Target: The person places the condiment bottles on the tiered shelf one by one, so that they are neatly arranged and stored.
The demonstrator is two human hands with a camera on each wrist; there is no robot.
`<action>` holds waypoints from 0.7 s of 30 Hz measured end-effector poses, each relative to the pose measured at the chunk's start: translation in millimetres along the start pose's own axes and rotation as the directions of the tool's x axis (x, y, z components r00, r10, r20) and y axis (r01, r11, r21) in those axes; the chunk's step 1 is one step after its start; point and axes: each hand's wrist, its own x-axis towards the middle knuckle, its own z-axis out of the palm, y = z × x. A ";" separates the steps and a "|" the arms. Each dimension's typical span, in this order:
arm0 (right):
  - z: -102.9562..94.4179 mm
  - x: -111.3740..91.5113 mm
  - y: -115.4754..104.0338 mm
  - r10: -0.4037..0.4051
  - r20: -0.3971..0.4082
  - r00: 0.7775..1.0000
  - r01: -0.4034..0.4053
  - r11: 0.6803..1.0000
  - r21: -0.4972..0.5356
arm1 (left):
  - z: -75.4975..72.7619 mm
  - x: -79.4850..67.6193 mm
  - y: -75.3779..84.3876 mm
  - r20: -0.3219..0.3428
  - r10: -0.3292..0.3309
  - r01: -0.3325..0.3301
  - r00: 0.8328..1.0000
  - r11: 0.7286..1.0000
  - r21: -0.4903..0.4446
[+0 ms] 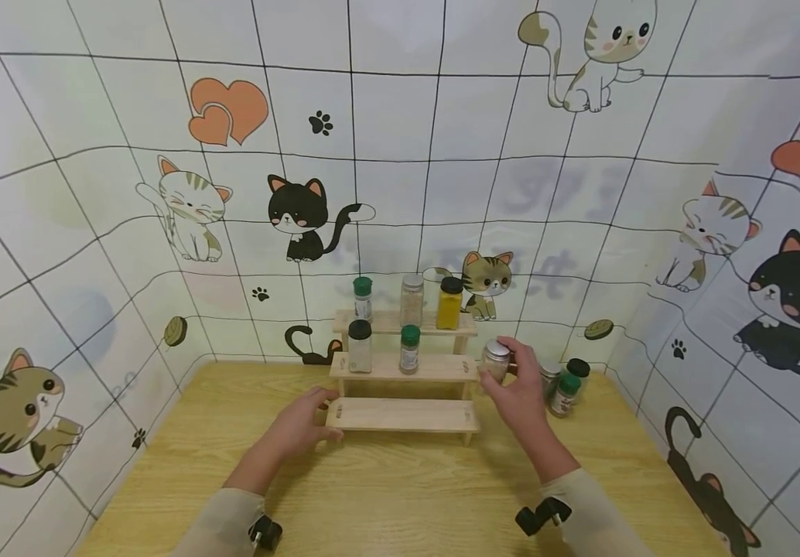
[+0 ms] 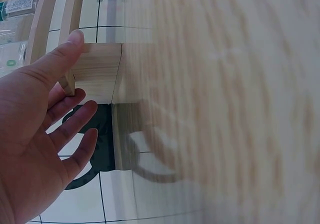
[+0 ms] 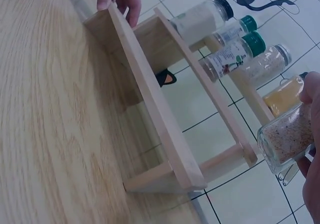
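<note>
My right hand (image 1: 520, 383) grips a glass spice jar (image 1: 495, 362) with a silver lid, just right of the middle step of a three-step wooden rack (image 1: 403, 415). Speckled, coarse seasoning shows through the jar (image 3: 287, 136) in the right wrist view, where it is tilted. At the rack's bottom step, my left hand (image 1: 302, 424) holds the left end, thumb on one side and fingers on the other (image 2: 50, 119). A black-capped jar (image 1: 360, 348) and a green-capped jar (image 1: 409, 352) stand on the middle step.
The top step bears a green-capped jar (image 1: 363, 300), a pale-lidded jar (image 1: 411, 302) and a yellow jar (image 1: 449, 305) with a black cap. Right of the rack, several jars (image 1: 563, 396) cluster on the wooden table (image 1: 400, 495). A cat-print wall covering (image 1: 400, 193) closes off the back and sides.
</note>
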 end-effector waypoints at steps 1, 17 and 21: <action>1.8 1.0 -1.1 0.001 0.001 1.000 -0.001 1.000 0.006 | 0.2 -0.4 0.0 0.001 -0.001 0.001 1.000 1.000 -0.001; 39.8 25.1 -14.0 0.020 0.076 0.997 -0.028 0.994 0.103 | 0.0 0.1 -1.9 -0.003 -0.009 0.009 1.000 1.000 0.004; 49.0 29.9 -13.0 0.040 0.099 0.994 -0.052 0.991 0.124 | -0.4 -0.2 -1.2 -0.003 -0.007 0.007 1.000 1.000 0.000</action>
